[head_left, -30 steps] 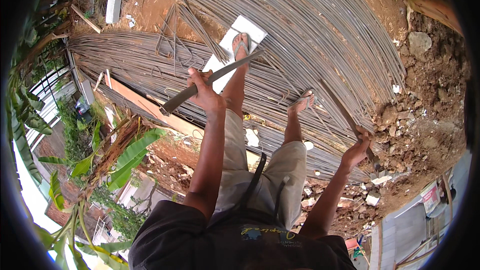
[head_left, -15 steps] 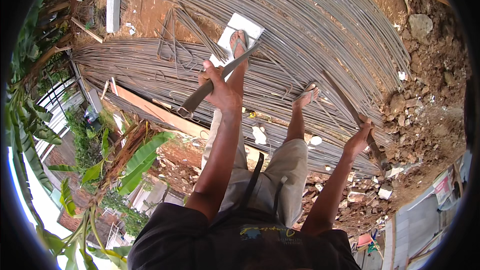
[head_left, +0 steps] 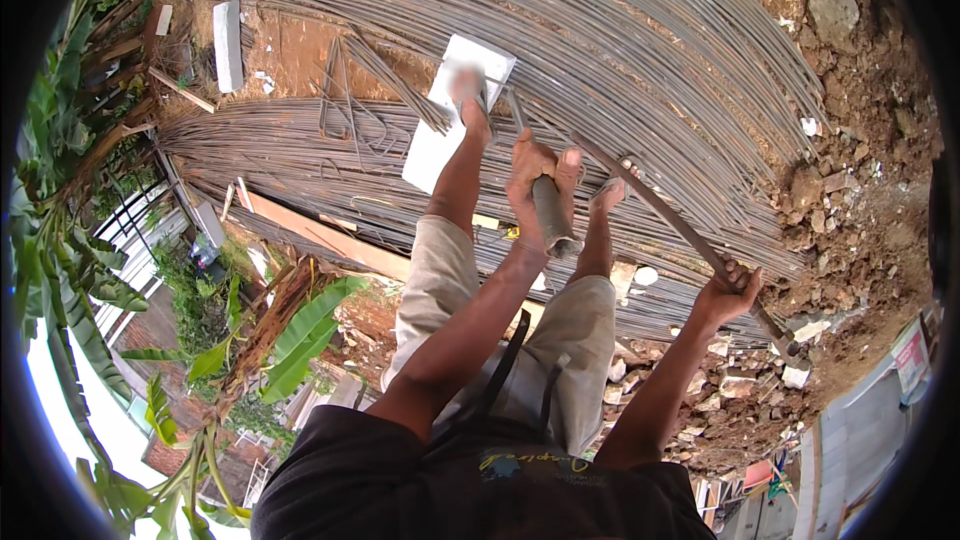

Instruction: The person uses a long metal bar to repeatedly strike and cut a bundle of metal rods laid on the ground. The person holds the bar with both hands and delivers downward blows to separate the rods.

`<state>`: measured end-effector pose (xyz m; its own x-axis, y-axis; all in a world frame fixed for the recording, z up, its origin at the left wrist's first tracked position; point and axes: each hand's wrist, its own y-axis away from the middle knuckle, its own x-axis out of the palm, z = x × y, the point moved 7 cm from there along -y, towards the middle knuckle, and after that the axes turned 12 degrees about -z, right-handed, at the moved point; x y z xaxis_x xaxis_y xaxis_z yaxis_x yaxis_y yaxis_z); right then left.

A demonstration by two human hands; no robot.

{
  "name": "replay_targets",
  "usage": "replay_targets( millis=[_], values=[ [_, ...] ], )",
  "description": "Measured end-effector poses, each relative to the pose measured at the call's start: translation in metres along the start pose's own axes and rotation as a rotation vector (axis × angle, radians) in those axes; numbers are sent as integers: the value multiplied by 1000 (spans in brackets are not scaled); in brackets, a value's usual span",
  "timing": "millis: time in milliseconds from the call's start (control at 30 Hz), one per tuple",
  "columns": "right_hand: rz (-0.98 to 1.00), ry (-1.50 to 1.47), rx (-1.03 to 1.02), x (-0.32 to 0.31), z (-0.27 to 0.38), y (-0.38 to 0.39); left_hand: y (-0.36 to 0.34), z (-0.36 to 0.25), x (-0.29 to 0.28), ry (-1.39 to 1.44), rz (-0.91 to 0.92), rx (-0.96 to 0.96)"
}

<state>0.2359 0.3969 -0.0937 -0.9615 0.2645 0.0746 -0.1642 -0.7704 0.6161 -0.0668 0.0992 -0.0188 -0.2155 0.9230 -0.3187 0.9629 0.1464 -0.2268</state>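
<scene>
Head view shows a pipe (head_left: 550,212), open end bodyward, and a diagonal bar (head_left: 660,209).

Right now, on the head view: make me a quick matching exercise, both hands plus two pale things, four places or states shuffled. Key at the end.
Things
1. Left hand
2. White board
3. Right hand
4. Pale oblong block

Places or states
A. Lying on reddish soil, upper left of the picture
B. Closed around a long dark bar
C. Closed around a bar with a tube-like end
D. Beneath the left foot

Pairs: 1-C, 2-D, 3-B, 4-A
</scene>
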Motion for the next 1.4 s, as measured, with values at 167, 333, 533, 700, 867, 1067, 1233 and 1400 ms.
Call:
replay_targets(
  millis=[167,333,533,700,867,1067,1233,1400],
  values=[
    [7,129,130,-30,-40,6,-39,19,-53,-66,-58,-360],
    [33,62,120,-45,-69,11,-54,23,-82,9,-125,-329],
    [8,22,142,-50,-62,-3,-48,30,-90,-3,-134,-408],
    [-36,-39,154,-57,-49,-20,-51,42,-107,-88,-185,-427],
    [-14,-69,142,-61,-36,-39,-59,39,-107,-29,-225,-388],
    [-37,-122,172,-74,-32,-67,-59,41,-97,26,-173,-419],
    [-44,-178,181,-97,-32,-86,-43,28,-61,9,-65,-363],
    [-75,-174,179,-124,-23,-91,-25,7,-48,-49,102,-212]
  ],
)
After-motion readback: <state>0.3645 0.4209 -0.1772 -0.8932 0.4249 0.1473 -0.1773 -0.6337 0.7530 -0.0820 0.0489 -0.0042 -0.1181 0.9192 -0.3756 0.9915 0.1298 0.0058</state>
